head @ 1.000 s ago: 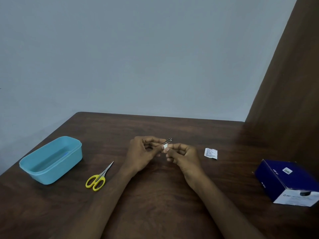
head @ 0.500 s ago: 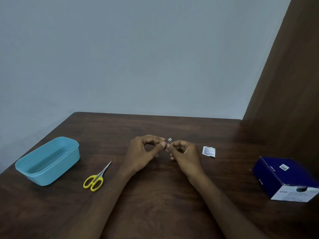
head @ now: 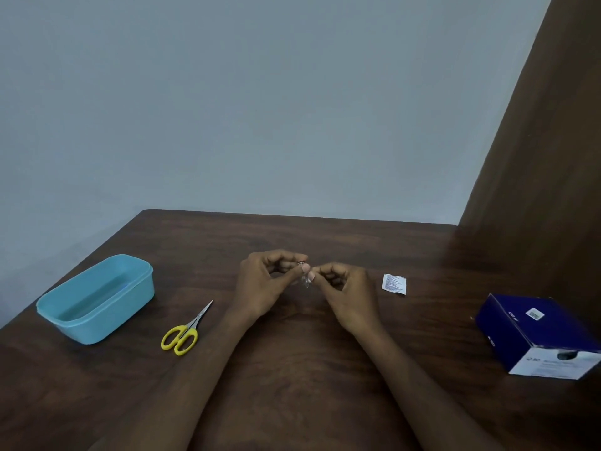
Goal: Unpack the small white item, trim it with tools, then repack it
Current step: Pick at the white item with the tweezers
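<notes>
My left hand [head: 263, 284] and my right hand [head: 344, 291] meet fingertip to fingertip above the middle of the dark wooden table [head: 292, 385]. Between the fingertips is a small, pale, partly see-through item [head: 305, 282], pinched from both sides and hanging a little below them. A tiny metal tip [head: 300, 263] sticks out above the left fingertips; I cannot tell what tool it belongs to. A small white printed packet [head: 394, 284] lies flat on the table just right of my right hand. Yellow-handled scissors [head: 185, 330] lie shut to the left of my left forearm.
A light blue plastic tub [head: 97, 297] stands at the table's left edge. A dark blue box with a white end [head: 540, 336] sits at the right. A brown wooden panel [head: 546, 157] rises along the right side; a grey wall is behind.
The long metal tip that showed between my hands a second ago is now almost hidden by my left fingers. My hands have closed together, and the pale item now hangs below the fingertips.
</notes>
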`<state>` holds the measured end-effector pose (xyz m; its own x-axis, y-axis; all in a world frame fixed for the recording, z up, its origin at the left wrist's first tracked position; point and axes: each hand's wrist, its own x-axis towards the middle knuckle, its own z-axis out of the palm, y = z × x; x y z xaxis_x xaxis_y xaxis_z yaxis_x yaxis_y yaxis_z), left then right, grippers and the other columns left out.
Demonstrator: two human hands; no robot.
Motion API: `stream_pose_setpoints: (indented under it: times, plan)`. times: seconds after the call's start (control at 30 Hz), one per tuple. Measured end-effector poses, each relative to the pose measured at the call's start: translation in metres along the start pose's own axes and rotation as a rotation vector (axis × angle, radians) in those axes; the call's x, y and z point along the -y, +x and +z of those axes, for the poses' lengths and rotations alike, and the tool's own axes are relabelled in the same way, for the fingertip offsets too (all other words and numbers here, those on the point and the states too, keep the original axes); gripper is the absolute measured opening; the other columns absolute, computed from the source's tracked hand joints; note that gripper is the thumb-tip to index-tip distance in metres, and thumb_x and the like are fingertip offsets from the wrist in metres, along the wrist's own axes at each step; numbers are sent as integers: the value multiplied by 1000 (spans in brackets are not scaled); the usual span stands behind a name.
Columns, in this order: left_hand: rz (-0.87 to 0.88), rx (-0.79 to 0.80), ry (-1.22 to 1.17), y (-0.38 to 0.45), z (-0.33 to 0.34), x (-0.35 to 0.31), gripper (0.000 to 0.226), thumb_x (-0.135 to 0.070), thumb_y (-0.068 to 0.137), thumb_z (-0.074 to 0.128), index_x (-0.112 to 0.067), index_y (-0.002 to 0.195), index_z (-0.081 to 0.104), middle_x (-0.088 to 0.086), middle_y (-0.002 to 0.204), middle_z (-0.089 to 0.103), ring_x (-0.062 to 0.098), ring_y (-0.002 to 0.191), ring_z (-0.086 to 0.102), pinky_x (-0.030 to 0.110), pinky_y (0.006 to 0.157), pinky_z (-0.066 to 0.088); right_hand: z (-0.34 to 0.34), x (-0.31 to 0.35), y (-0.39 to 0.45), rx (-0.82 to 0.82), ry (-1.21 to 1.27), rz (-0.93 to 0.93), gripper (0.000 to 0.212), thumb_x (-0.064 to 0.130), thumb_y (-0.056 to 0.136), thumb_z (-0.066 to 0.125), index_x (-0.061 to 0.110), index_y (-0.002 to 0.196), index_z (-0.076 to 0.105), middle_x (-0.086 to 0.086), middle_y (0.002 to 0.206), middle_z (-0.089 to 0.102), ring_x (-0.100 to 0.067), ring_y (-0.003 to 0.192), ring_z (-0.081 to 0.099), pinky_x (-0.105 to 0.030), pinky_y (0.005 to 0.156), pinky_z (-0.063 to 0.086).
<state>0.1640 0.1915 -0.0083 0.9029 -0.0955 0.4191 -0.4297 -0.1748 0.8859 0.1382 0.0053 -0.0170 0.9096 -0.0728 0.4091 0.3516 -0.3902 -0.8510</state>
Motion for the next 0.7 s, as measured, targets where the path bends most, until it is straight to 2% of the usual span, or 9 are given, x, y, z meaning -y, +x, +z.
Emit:
stream_pose_setpoints:
  times: [0.13,0.2,0.27,0.33,0.47,0.57,0.67,0.7]
  plan:
    - [12,-67,70,-3,-2,-5,12,-18,88,88,-21,99,85,-5,82,83,15,72,81,25,71,63,-2,4,-5,82,-122,-31,8,18,89,83,25,93,86,16,82,80,-1,77,75,-17,71,57]
    - [37,-123,129,-6,-2,-8,13,-18,89,88,-19,102,85,-6,81,82,13,68,79,26,70,65,-3,5,-5,17,-117,-10,8,18,89,82,26,88,84,14,78,79,-4,73,74,-21,69,58]
    - [46,-166,166,-9,-1,-9,15,-18,90,86,-19,105,85,-7,83,82,9,68,78,27,71,65,-5,5,-3,-36,-51,34,7,22,90,80,26,85,80,9,77,79,-8,71,74,-31,70,61]
    - [75,-192,221,-12,-1,-8,15,-18,93,84,-20,107,83,-9,83,80,4,72,77,25,73,65,-5,6,-4,-44,46,75,9,16,92,76,24,87,77,3,78,80,-13,69,75,-38,70,63]
    - [157,-235,377,-25,-2,-10,21,-15,98,77,-20,118,79,-9,94,81,-1,84,76,19,76,63,-4,12,-12,2,140,52,23,1,97,64,22,102,72,-4,79,78,-18,63,72,-38,64,63]
    - [153,-246,460,-39,-5,-17,32,-15,99,76,-21,130,72,-9,99,81,0,83,76,10,78,58,1,19,-15,60,131,-1,29,-2,97,60,22,98,76,-4,77,76,-18,63,72,-36,63,62]
    - [188,-187,564,-45,-22,-24,35,-10,97,76,-17,132,71,-3,103,83,7,90,78,20,86,60,9,25,-20,101,100,-1,22,-1,96,65,18,93,77,0,78,78,-15,64,74,-38,66,64]
    - [194,-175,586,-48,-30,-28,35,-8,97,76,-15,131,72,-3,104,83,4,92,77,19,87,59,11,27,-22,121,99,2,19,1,95,69,18,92,77,0,79,79,-16,65,75,-41,69,66]
